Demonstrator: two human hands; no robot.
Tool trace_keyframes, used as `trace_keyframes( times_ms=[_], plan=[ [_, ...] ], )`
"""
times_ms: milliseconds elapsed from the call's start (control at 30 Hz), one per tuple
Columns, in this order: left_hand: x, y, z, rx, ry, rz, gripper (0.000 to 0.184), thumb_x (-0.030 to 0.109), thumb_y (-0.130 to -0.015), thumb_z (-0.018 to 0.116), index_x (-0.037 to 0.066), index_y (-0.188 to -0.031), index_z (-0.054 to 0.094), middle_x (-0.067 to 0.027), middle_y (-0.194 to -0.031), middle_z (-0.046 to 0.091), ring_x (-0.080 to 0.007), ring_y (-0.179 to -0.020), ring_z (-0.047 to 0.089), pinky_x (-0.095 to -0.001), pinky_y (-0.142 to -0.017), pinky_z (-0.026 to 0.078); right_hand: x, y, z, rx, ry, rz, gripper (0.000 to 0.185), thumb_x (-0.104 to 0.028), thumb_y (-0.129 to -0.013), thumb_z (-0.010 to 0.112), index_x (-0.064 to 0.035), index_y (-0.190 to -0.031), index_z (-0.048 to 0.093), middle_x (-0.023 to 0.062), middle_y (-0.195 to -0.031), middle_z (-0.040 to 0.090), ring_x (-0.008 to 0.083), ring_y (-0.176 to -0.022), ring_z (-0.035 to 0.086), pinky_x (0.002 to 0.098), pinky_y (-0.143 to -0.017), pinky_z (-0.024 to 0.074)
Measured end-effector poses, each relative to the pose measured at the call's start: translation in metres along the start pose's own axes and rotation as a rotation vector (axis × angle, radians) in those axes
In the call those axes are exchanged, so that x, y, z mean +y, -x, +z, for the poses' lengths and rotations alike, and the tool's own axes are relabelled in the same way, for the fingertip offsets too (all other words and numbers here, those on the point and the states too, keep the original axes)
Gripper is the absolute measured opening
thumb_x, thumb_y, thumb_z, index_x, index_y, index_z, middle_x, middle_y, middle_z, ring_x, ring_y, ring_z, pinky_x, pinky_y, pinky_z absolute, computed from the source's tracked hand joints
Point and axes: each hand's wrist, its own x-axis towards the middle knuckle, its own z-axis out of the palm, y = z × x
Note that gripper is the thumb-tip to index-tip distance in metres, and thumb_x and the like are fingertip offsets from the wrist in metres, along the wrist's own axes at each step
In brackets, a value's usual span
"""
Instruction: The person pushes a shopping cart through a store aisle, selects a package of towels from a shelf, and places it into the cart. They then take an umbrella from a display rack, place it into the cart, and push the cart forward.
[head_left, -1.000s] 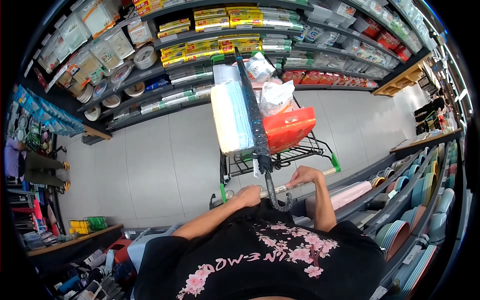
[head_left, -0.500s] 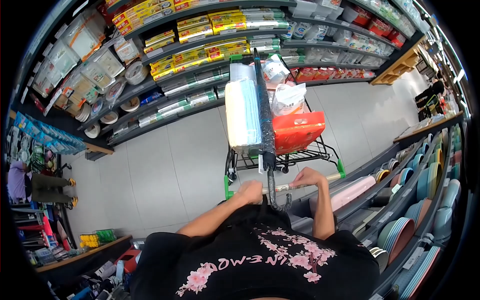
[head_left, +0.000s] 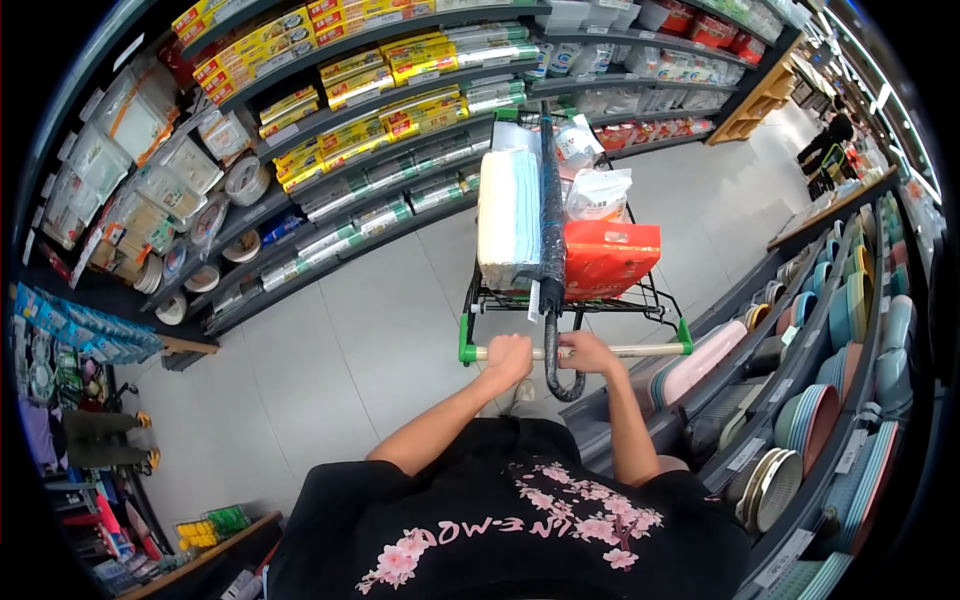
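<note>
My left hand (head_left: 510, 358) is closed round the left part of the shopping cart handle (head_left: 640, 351). My right hand (head_left: 587, 352) grips the same bar further right, close beside the umbrella's shaft. The dark, plastic-wrapped umbrella (head_left: 551, 220) lies lengthwise over the cart, its curved crook hanging past the bar between my hands. Left of it in the cart stands a tall pale yellow and blue soft pack (head_left: 510, 215). To its right are a red bag (head_left: 612, 262) and a white plastic pouch (head_left: 599, 194). Another white pack (head_left: 578, 143) sits near the cart's front.
A shelf (head_left: 330, 130) of yellow boxes and wrapped rolls curves across the front and left. Stacked basins (head_left: 808, 420) line a shelf close on my right. Grey tiled floor (head_left: 370, 310) runs between. A person (head_left: 98, 435) stands far left, another (head_left: 835, 130) far right.
My right hand has slid left along the bar to beside the umbrella. The cart has swung slightly, and the umbrella's crook has turned. The shelves have shifted left in view.
</note>
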Motion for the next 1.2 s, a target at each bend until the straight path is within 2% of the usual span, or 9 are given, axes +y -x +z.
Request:
trace_keyframes(
  times_ms=[100, 200, 400, 500, 533, 733, 767, 1100, 1200],
  plan=[
    [-0.011, -0.004, -0.003, 0.012, -0.017, 0.017, 0.012, 0.012, -0.071, 0.066, 0.005, -0.076, 0.074, -0.0193, -0.08, 0.071, -0.0336, -0.076, 0.072, -0.0422, -0.066, 0.057, -0.016, -0.021, 0.032, 0.147, 0.5, 0.185, 0.017, -0.016, -0.076, 0.065, -0.0019, -0.084, 0.069, 0.022, -0.085, 0.069, 0.0414, -0.083, 0.066, 0.049, -0.077, 0.0528],
    [-0.013, -0.019, -0.013, -0.008, -0.068, 0.08, 0.013, 0.012, -0.071, 0.065, 0.006, -0.077, 0.075, -0.0185, -0.081, 0.072, -0.0328, -0.076, 0.072, -0.0419, -0.067, 0.057, -0.015, -0.032, 0.037, 0.232, 0.556, 0.301, 0.018, -0.017, -0.073, 0.066, -0.0041, -0.085, 0.071, 0.0231, -0.084, 0.069, 0.04, -0.082, 0.068, 0.0489, -0.075, 0.0537],
    [-0.032, -0.052, -0.024, 0.011, -0.072, 0.173, 0.014, 0.014, -0.066, 0.065, 0.004, -0.071, 0.073, -0.0206, -0.075, 0.07, -0.0351, -0.07, 0.071, -0.0431, -0.065, 0.057, -0.024, -0.052, 0.03, 0.351, 0.545, 0.336, 0.015, -0.017, -0.073, 0.066, -0.0036, -0.076, 0.071, 0.023, -0.076, 0.068, 0.0403, -0.077, 0.068, 0.0482, -0.073, 0.054],
    [-0.029, -0.074, -0.042, -0.08, -0.108, 0.194, 0.014, 0.014, -0.067, 0.065, 0.007, -0.075, 0.075, -0.0183, -0.08, 0.072, -0.0325, -0.075, 0.072, -0.0407, -0.068, 0.057, -0.027, -0.064, 0.013, 0.373, 0.571, 0.371, 0.015, -0.018, -0.073, 0.068, -0.0037, -0.077, 0.071, 0.0232, -0.076, 0.068, 0.04, -0.076, 0.068, 0.0474, -0.072, 0.0542],
    [-0.04, -0.064, -0.036, -0.072, -0.113, 0.197, 0.014, 0.014, -0.067, 0.065, 0.007, -0.075, 0.075, -0.0183, -0.08, 0.072, -0.0325, -0.075, 0.072, -0.0407, -0.068, 0.057, -0.03, -0.064, 0.032, 0.383, 0.572, 0.366, 0.015, -0.018, -0.073, 0.068, -0.0037, -0.077, 0.071, 0.0232, -0.076, 0.068, 0.04, -0.076, 0.068, 0.0474, -0.072, 0.0542],
    [-0.038, -0.122, -0.071, -0.126, -0.146, 0.244, 0.016, 0.015, -0.064, 0.065, 0.005, -0.074, 0.074, -0.0194, -0.078, 0.071, -0.0343, -0.075, 0.071, -0.0418, -0.069, 0.057, -0.029, -0.094, -0.011, 0.439, 0.499, 0.402, 0.018, -0.021, -0.071, 0.071, -0.0045, -0.076, 0.071, 0.0232, -0.075, 0.068, 0.0401, -0.074, 0.068, 0.047, -0.071, 0.0541],
    [-0.059, -0.105, -0.062, -0.107, -0.138, 0.258, 0.017, 0.016, -0.064, 0.065, 0.004, -0.072, 0.073, -0.0204, -0.076, 0.07, -0.0361, -0.072, 0.07, -0.0432, -0.068, 0.057, -0.035, -0.096, 0.019, 0.474, 0.483, 0.387, 0.018, -0.022, -0.07, 0.071, -0.0046, -0.076, 0.072, 0.0231, -0.075, 0.068, 0.0401, -0.073, 0.068, 0.047, -0.071, 0.0541],
    [-0.039, -0.188, -0.084, -0.119, -0.139, 0.245, 0.024, 0.027, -0.067, 0.07, 0.005, -0.074, 0.074, -0.0194, -0.075, 0.07, -0.0364, -0.071, 0.07, -0.0441, -0.068, 0.057, -0.024, -0.127, -0.052, 0.511, 0.41, 0.44, 0.021, -0.025, -0.072, 0.071, -0.0048, -0.078, 0.073, 0.0237, -0.075, 0.068, 0.0407, -0.073, 0.069, 0.0466, -0.071, 0.0547],
    [-0.02, -0.214, -0.093, -0.147, -0.159, 0.238, 0.016, 0.017, -0.067, 0.067, 0.006, -0.075, 0.075, -0.0187, -0.078, 0.071, -0.0338, -0.074, 0.071, -0.0413, -0.068, 0.057, -0.003, -0.135, -0.074, 0.516, 0.415, 0.455, 0.021, -0.025, -0.072, 0.071, -0.005, -0.077, 0.073, 0.0238, -0.075, 0.068, 0.0407, -0.072, 0.069, 0.0464, -0.071, 0.0548]
  ],
)
